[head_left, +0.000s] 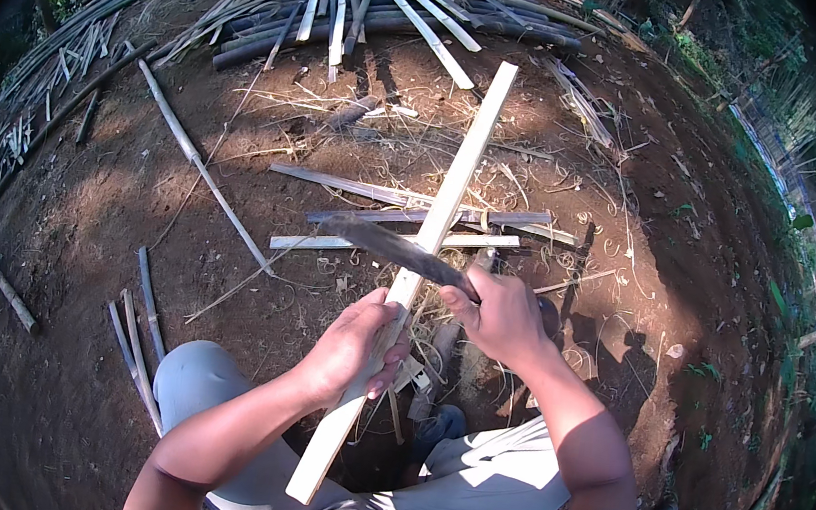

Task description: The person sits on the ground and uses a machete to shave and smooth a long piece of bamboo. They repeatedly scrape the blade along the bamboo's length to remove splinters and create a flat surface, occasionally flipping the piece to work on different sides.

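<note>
Bare reddish-brown earth [75, 262] spreads outdoors in patchy sun and shade, with a heap of poles and split strips [340, 11] along its far edge. Nearer the middle of the ground, 3 loose strips [314, 242] lie roughly crosswise among curled shavings [547, 185], and a thin pole [200, 166] slants to their left.

Over this ground the person holds a long pale strip [462, 176] aslant, its far end pointing towards the heap and its near end above the grey trousers [492, 486]; whether it rests on them cannot be told. The slant seems chosen to leave the upper stretch free for the dark blade [393, 249] while the lower part stays close to the body for steadiness.

The left hand [347, 349] is wrapped around the strip below its middle, thumb on the near face and fingers curling round from beneath, with no gap beyond the strip's own width. The right hand [509, 319] is closed in a fist on the blade's handle, which is mostly hidden. The blade lies across the strip just above the left hand, pointing left; whether its edge touches the wood cannot be told.
</note>
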The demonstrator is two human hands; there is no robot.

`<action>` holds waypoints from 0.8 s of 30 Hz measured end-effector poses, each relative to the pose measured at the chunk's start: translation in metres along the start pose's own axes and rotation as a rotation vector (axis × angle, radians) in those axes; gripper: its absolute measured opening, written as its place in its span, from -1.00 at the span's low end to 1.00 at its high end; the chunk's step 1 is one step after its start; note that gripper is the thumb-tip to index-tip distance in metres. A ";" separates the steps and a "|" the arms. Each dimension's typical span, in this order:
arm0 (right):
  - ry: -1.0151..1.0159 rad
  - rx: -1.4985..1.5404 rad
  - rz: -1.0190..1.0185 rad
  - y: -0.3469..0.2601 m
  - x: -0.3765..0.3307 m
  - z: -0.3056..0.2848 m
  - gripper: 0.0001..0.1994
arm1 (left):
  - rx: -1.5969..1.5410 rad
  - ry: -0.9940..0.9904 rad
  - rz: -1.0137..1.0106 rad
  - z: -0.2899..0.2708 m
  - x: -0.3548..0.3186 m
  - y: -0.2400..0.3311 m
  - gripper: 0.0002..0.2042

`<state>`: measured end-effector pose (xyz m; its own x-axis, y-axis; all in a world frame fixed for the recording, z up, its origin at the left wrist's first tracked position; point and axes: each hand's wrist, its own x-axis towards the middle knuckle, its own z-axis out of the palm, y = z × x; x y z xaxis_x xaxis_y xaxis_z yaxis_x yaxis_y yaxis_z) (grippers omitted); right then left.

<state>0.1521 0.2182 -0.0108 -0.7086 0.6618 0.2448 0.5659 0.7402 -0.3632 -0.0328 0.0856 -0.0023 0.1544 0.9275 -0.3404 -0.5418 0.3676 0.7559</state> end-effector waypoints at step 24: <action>0.246 -0.092 0.192 0.050 0.023 -0.019 -0.41 | 0.293 0.054 -0.004 0.006 -0.035 -0.007 -0.75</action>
<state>0.1723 0.2725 -0.0066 -0.4685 0.7907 0.3942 0.7228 0.5996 -0.3436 -0.0294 0.0507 0.0083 0.1079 0.9241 -0.3666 -0.2788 0.3821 0.8811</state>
